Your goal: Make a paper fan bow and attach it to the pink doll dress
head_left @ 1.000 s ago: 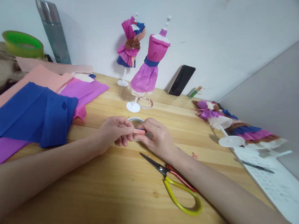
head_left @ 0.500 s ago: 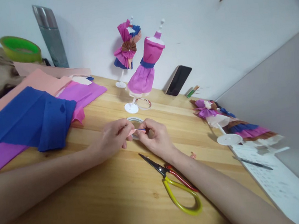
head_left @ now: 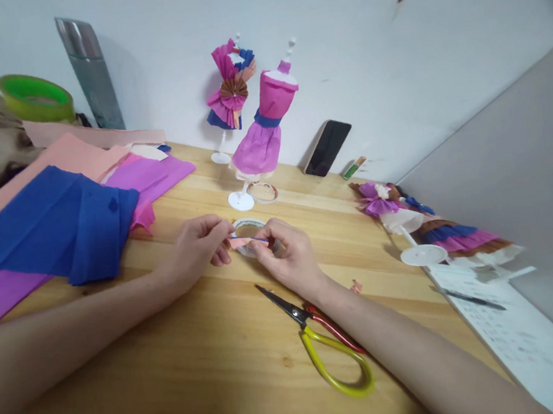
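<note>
Since the prev. frame, the left hand [head_left: 195, 247] has drawn back from the right hand [head_left: 287, 253], so we now see more of the peach paper strip [head_left: 243, 242] stretched btwn them; our view has also shifted a touch. Both hands are pinching: the left has thumb & fingers at the strip's left end, the right has its right end btwn thumb & forefinger. The strip shows a dark blue upper edge and sits over the tape roll [head_left: 249, 222], which lies flat on the wooden table [head_left: 216, 375] – partly hidden by the fingers, so we can't tell if the two touch.

Nearer us, scissors [head_left: 297, 315] w/ black blades plus one yellow & one red handle lie just beside the right forearm. A peach scrap [head_left: 355, 286] is on that forearm's far side.

To the left, a blue paper sheet [head_left: 46, 222] overlaps peach and purple ones, w/ a green tape roll [head_left: 38, 114] and a metal-capped bottle [head_left: 95, 88] behind. By the wall we've got a dress form in pink & purple [head_left: 259, 145], a pleated one next to it, & a phone [head_left: 328, 148] leaning – screen dark. Far right: a pen [head_left: 474, 300] on a marked white sheet [head_left: 515, 345].
</note>
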